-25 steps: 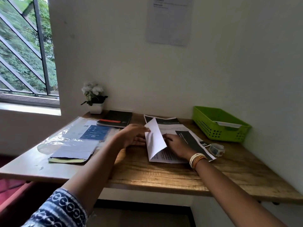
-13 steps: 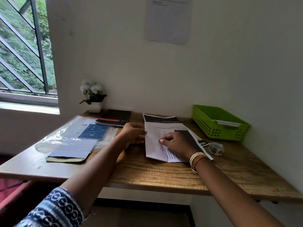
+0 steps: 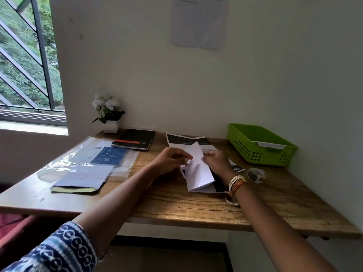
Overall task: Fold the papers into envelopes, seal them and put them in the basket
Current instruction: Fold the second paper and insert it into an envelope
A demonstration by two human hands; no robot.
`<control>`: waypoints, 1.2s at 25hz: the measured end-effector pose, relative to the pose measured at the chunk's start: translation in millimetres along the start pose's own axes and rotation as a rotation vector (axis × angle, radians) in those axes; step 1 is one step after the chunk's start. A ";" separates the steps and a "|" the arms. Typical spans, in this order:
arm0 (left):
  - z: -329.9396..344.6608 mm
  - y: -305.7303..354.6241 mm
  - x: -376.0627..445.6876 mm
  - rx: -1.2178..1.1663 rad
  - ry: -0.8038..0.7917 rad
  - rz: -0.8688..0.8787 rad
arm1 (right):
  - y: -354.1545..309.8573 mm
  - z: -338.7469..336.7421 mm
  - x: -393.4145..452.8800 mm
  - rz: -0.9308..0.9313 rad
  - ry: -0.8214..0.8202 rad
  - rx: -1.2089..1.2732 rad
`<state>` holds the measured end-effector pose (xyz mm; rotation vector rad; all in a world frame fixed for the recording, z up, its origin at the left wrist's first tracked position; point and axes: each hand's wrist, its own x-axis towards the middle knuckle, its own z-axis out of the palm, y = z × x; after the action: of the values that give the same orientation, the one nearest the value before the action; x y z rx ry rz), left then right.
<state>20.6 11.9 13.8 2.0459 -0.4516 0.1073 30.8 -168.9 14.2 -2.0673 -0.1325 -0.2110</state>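
Observation:
A white folded paper (image 3: 198,169) lies at the middle of the wooden desk, its far end lifted. My left hand (image 3: 170,160) pinches its left edge and my right hand (image 3: 217,160) pinches its right edge. Under it lies a printed sheet with black blocks (image 3: 186,139). The green basket (image 3: 261,154) stands at the back right by the wall, with a white envelope (image 3: 271,144) in it. A roll of tape (image 3: 255,174) sits in front of the basket.
A black notebook (image 3: 135,141) and a small potted white flower (image 3: 108,114) stand at the back left. A clear plastic sleeve with blue papers (image 3: 92,163) covers the left part of the desk (image 3: 176,205). Walls close the back and right.
The paper was pressed flat half a second ago; now both hands have come together at its far end and lifted that end off the desk.

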 end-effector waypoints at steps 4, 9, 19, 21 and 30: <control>-0.7 -3.8 3.3 0.015 0.020 -0.089 | 5.6 -3.8 1.6 0.049 0.048 -0.028; -1.3 -2.8 5.1 -0.100 0.101 -0.216 | 13.3 -1.1 11.1 0.167 0.040 0.160; -3.0 -1.4 2.5 -0.193 0.181 -0.305 | 8.0 3.8 -1.0 -0.073 0.061 -0.138; -3.6 0.6 1.3 -0.251 0.179 -0.289 | 6.7 4.9 -2.7 -0.122 0.042 -0.243; 9.4 1.4 -0.2 0.089 -0.025 0.178 | -0.5 0.9 4.5 0.092 -0.036 0.301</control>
<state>18.8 3.2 10.2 2.0933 -0.6550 0.2125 35.2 -167.9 15.1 -1.7736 -0.0848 -0.0907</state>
